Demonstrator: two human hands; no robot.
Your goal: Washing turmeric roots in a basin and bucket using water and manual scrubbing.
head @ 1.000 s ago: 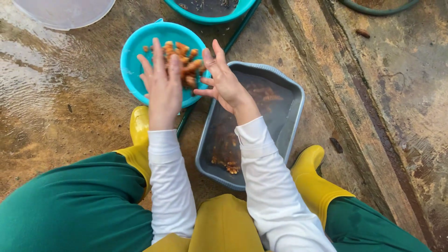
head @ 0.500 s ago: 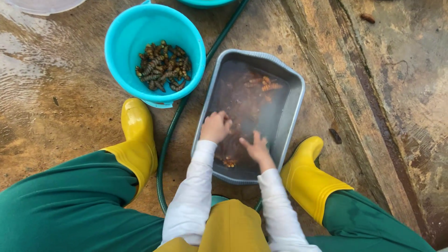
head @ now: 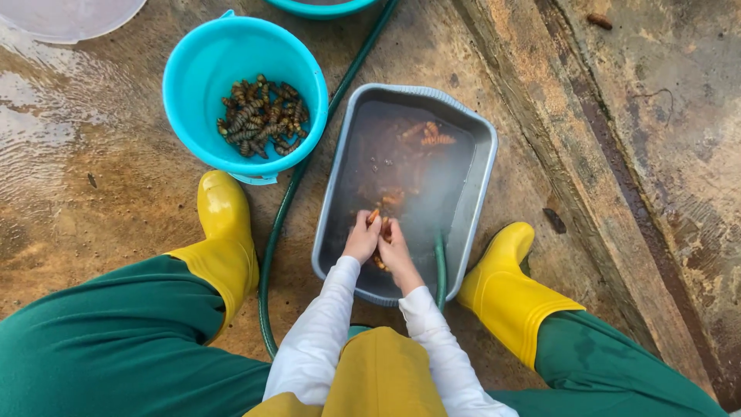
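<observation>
Both hands meet in the murky water at the near end of a grey metal tray (head: 480, 181) on the wet concrete floor (head: 93, 201): the left hand (head: 363, 238) and right hand (head: 394, 249) are closed together around an orange, ridged tuber (head: 373, 217). More tubers (head: 429, 136) lie at the tray's far end. A turquoise bucket (head: 208, 69) of washed pieces stands beside the tray, a green hose (head: 272, 255) between them.

Turquoise bucket (head: 202, 93) holding a heap of small dark ridged pieces (head: 262, 116), standing on wet concrete floor (head: 85, 193); green hose (head: 282, 224) running beside it; yellow rubber boots (head: 224, 239); a second turquoise rim (head: 324, 8) at top edge.
</observation>
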